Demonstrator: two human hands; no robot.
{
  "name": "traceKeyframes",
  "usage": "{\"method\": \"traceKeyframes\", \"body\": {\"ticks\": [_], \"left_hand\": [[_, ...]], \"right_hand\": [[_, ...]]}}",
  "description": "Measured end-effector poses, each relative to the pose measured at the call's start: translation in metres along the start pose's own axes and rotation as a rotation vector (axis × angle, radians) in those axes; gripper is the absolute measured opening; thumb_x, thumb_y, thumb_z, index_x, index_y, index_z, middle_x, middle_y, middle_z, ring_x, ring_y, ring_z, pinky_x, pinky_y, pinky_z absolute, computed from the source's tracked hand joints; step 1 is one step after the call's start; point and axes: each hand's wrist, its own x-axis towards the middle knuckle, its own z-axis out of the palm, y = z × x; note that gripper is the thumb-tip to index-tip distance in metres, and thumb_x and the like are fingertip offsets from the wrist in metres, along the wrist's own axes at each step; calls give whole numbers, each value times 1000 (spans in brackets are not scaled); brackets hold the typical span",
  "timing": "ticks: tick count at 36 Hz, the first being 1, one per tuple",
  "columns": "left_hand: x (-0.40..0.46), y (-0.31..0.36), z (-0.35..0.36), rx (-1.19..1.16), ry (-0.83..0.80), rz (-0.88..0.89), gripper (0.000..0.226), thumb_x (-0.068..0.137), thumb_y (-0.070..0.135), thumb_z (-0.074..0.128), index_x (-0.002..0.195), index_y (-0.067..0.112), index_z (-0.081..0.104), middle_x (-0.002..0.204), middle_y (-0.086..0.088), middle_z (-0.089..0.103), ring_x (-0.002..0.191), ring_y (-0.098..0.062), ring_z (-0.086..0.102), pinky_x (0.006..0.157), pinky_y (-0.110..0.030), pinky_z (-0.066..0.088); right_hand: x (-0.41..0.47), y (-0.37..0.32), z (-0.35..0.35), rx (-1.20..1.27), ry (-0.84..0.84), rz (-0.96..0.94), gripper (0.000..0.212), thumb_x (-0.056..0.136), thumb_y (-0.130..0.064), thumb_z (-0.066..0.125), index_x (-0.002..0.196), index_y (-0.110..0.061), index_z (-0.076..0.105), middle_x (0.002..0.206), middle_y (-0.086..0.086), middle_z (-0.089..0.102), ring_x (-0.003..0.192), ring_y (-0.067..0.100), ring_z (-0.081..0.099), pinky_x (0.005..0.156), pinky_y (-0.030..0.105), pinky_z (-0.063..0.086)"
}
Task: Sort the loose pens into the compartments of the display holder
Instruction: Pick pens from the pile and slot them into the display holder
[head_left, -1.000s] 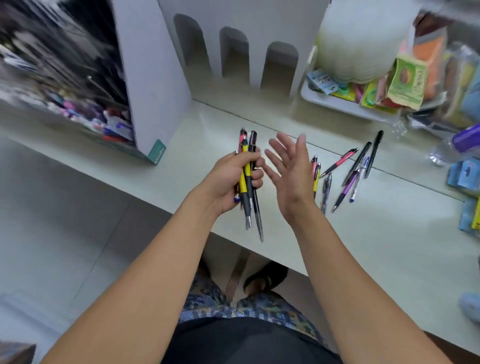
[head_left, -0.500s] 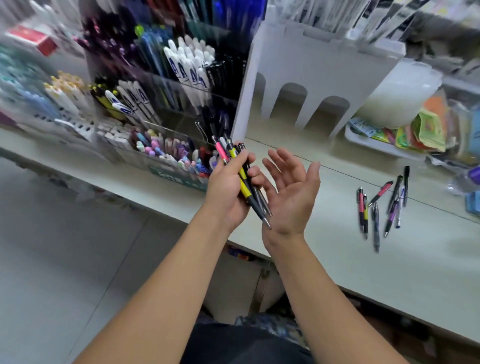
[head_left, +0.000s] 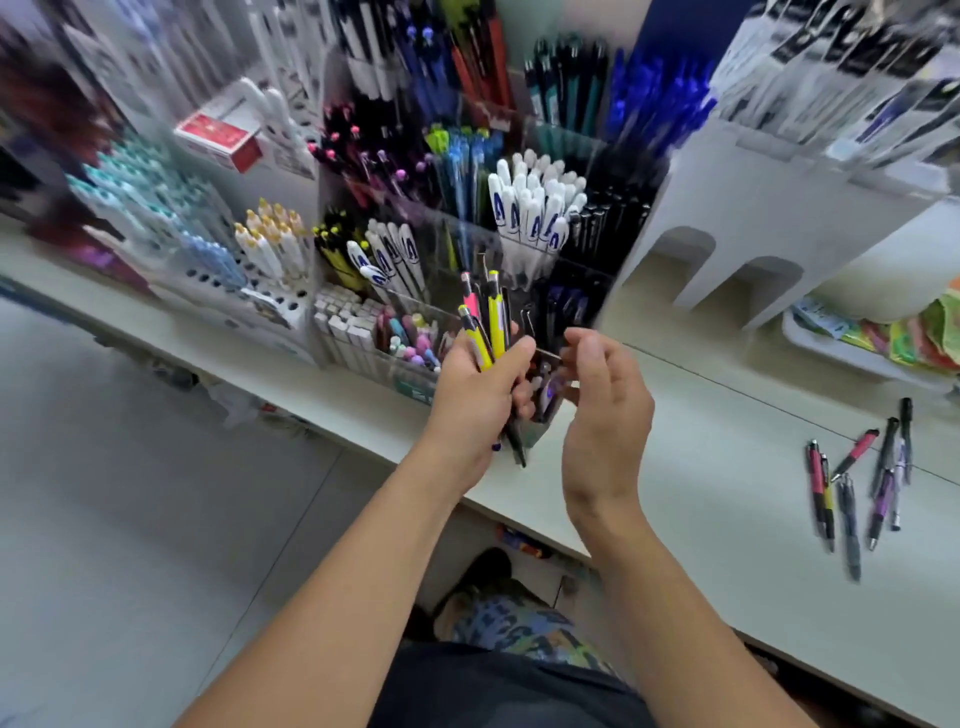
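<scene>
Pens in a bunch (head_left: 491, 332) stand upright in the left hand (head_left: 475, 387), whose fingers and thumb curl round the barrels; two yellow ones and a pink one show above the fist, with dark tips poking out below it. Just beside it, the right hand (head_left: 605, 410) is raised with its back toward the camera, thumb up and fingers loosely bent toward the bunch (whether they touch a pen I cannot tell, since the palm side is hidden). Both hands hover over the near edge of a pale counter (head_left: 727, 545), in front of a clear tiered display holder (head_left: 483, 228). Its compartments are packed with stock: white-capped pens (head_left: 535, 208) in the middle, black ones to their right, blue ones higher up, and pastel pieces in the low front row. Much of the rack is blurred.

Well apart to the right, more loose pens (head_left: 857, 478) lie flat on the counter in a scattered group, red, yellow, purple, grey and black among them. A white stand with arched cut-outs (head_left: 737, 234) rises just right of the holder, and a white tray (head_left: 841, 353) of colourful packets sits beyond it. Below the counter edge, patterned fabric and a dark shoe are visible.
</scene>
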Motion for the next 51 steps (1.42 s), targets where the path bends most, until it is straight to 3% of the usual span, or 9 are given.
{"method": "traceKeyframes", "body": {"ticks": [7,11,17,28,32,36,39,44,51], "left_hand": [[10,31,-37,617,48,168,26,84,25,68,104,21,53,93,-12,70,86,-24,69,81,-54,57],[19,38,-45,755,102,245,24,90,17,70,98,21,48,81,5,62,63,3,58,51,-18,44],[29,49,-56,575,-22,159,33,81,-5,67,107,10,54,63,4,60,50,-10,52,49,-25,43],[61,80,-76,637,-325,98,28,92,-5,57,113,12,49,69,9,59,50,1,53,49,-14,42],[74,92,-99,759,-382,112,28,95,22,61,120,20,49,93,-4,64,79,-19,64,69,-45,56],[77,105,-123,539,-524,-19,38,97,39,59,127,20,45,74,15,64,61,-1,59,53,-15,42],[82,109,-136,400,-415,-37,47,92,63,52,124,29,54,72,14,60,58,-4,54,51,-20,41],[102,121,-161,394,-78,84,8,103,25,57,95,25,58,73,-1,53,64,-14,53,61,-29,46],[126,132,-201,493,-76,229,15,104,29,52,90,35,53,69,-3,52,54,-19,43,55,-39,39]], "right_hand": [[46,-2,34,-272,-438,16,31,70,-41,90,83,-21,71,63,-5,60,57,9,51,55,30,44],[59,-3,59,-403,-412,-46,32,74,-37,90,71,-18,65,60,-3,62,54,8,51,55,32,47],[75,-16,58,-63,-629,239,15,89,-6,75,86,6,66,63,14,66,40,14,47,39,22,38],[77,-16,89,121,-327,314,16,84,-9,81,88,0,68,58,15,58,36,16,46,40,21,40],[79,-18,107,149,-344,371,12,85,-3,77,90,2,67,58,12,59,36,13,48,37,21,41],[80,-13,126,147,-422,399,15,83,-11,75,87,0,67,64,17,60,41,17,49,38,23,42],[80,-9,143,80,-410,407,15,94,-8,68,96,6,65,63,12,59,44,16,54,42,25,40],[79,-31,162,-62,-358,236,6,97,-7,65,92,-8,69,69,7,65,51,18,59,51,34,48],[94,-69,170,-386,-157,-292,18,99,-5,63,95,-23,63,75,-16,68,57,10,61,58,19,49]]}}
